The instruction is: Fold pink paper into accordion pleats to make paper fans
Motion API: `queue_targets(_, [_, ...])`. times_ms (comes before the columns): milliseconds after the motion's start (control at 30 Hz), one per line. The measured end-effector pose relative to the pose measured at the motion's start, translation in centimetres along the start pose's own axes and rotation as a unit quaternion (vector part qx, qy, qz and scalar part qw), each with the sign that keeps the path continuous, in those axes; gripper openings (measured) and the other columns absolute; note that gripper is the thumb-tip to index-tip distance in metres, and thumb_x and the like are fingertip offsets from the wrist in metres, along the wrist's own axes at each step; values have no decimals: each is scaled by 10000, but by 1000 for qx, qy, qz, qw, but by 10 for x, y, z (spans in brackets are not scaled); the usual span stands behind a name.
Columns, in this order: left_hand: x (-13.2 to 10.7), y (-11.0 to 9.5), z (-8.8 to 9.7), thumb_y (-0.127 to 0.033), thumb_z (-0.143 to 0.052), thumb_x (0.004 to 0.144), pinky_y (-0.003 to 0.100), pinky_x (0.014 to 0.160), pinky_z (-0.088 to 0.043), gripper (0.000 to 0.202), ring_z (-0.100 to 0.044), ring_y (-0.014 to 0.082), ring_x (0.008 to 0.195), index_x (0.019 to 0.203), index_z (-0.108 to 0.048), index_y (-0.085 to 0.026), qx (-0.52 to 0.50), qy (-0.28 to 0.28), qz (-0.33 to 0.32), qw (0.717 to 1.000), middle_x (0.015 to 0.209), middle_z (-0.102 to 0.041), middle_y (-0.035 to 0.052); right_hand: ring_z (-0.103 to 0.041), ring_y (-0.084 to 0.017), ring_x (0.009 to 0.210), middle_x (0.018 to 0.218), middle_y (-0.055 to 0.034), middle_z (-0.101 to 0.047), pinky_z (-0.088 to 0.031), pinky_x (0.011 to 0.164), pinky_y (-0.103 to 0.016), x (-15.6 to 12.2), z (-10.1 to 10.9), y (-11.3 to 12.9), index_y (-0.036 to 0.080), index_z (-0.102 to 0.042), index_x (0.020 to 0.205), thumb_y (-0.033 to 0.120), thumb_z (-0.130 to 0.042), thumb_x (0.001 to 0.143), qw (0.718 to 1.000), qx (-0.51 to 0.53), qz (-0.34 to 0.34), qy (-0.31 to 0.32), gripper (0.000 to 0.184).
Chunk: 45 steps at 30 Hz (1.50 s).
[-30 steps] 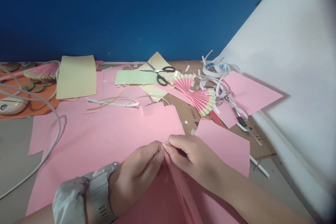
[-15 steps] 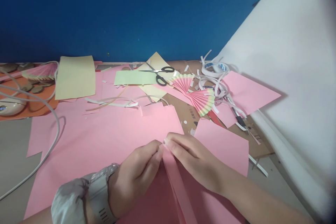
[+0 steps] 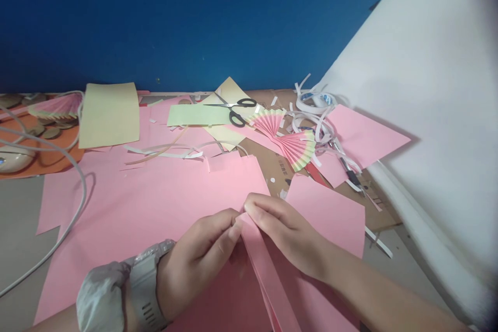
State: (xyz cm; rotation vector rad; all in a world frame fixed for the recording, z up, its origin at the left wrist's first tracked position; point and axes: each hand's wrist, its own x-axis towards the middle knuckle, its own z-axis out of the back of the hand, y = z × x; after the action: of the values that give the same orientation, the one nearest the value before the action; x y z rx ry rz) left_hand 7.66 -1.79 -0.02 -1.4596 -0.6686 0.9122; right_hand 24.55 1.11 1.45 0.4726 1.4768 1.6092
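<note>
A narrow folded strip of pink paper (image 3: 268,275) runs from between my hands down to the bottom edge of view. My left hand (image 3: 202,251), with a grey watch band at its wrist, pinches the strip's far end between thumb and curled fingers. On the other side, my right hand (image 3: 286,233) grips the same end, fingers bent around its edge. The fingertips of both hands nearly meet there. Beneath them lies a large sheet of pink paper (image 3: 136,207); another pink sheet (image 3: 330,207) is to the right.
Black-handled scissors (image 3: 237,110) rest on green and yellow paper. A pleated pink fan (image 3: 284,137) sits on cardboard, beside curled white strips (image 3: 315,114) and a pen (image 3: 352,171). At left are a mouse (image 3: 15,158) and a cable (image 3: 73,218). A blue wall (image 3: 194,21) stands behind.
My right thumb has slid back from the strip's tip, so more of its folded end shows. Both hands still hold it. The whole view has shifted slightly.
</note>
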Motion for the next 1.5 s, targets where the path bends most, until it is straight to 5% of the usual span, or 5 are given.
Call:
queue_targets(367, [-4, 1, -7, -334, -364, 920, 208, 522, -397, 360, -441, 113, 538, 599, -463, -207, 7, -72, -5, 997, 558, -472, -28, -269, -90, 562, 615, 59, -286, -216, 496, -231, -2, 1, -3, 194, -341, 670, 285, -361, 922, 999, -32, -2, 39, 268])
queue_targets(600, [2, 7, -2, -404, -413, 901, 197, 467, -342, 328, -406, 82, 475, 658, -440, -186, 9, -29, 52, 998, 522, -456, -50, -330, -94, 608, 654, 48, -358, -271, 544, -216, 0, 1, 1, 188, -363, 684, 326, -360, 926, 999, 22, -8, 42, 278])
queue_targets(833, [4, 5, 1, -372, -373, 928, 195, 488, -352, 351, -422, 78, 455, 627, -409, -195, 35, -140, 48, 988, 489, -447, -64, -221, -82, 523, 592, 62, -226, -188, 463, -231, -1, 1, 6, 196, -250, 620, 465, -366, 907, 995, -37, -59, 66, 410])
queue_targets(1233, [7, 5, 1, -350, -361, 938, 217, 574, -406, 312, -517, 97, 522, 695, -473, -188, 14, -142, 48, 989, 526, -550, -43, -198, -75, 509, 576, 70, -204, -154, 435, -232, 1, 0, 1, 195, -242, 609, 444, -459, 870, 997, -47, -32, 48, 421])
queue_targets(1500, [5, 6, -2, -427, -379, 915, 174, 372, -339, 250, -454, 75, 296, 845, -443, -195, -72, -107, 72, 989, 385, -497, -99, -304, -79, 519, 582, 62, -327, -229, 477, -228, -2, -6, 1, 190, -307, 639, 396, -331, 937, 992, -119, -16, 27, 363])
